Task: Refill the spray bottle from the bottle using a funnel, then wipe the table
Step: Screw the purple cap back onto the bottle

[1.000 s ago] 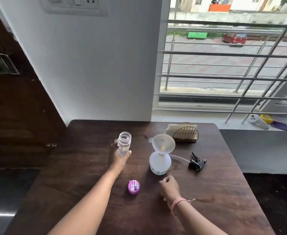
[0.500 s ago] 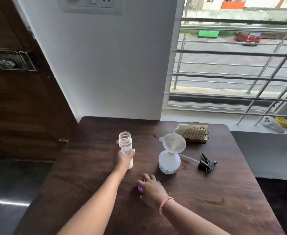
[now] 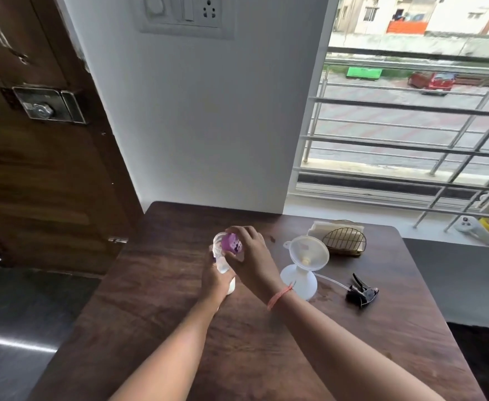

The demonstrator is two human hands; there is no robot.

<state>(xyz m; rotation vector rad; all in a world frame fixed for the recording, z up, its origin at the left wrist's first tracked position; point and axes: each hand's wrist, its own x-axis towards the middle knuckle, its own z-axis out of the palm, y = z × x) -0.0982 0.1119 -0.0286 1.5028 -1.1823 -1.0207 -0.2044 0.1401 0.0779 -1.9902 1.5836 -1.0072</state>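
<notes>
My left hand [image 3: 216, 280] grips a small clear bottle [image 3: 219, 257] that stands on the dark wooden table [image 3: 156, 328]. My right hand [image 3: 250, 260] pinches a purple cap [image 3: 231, 243] and holds it at the bottle's open mouth. To the right stands the white spray bottle [image 3: 299, 280] with a translucent funnel [image 3: 308, 251] seated in its neck. Its black spray head [image 3: 360, 290] with a thin tube lies on the table further right.
A gold wire holder with white napkins [image 3: 340, 237] stands at the table's back edge. A window with metal bars is behind it, with small items on the sill [image 3: 474, 230]. A wooden door [image 3: 35, 169] is to the left.
My right hand picked the purple cap up off the table and carried it up to the mouth of the clear bottle. My left hand kept its hold on the bottle.
</notes>
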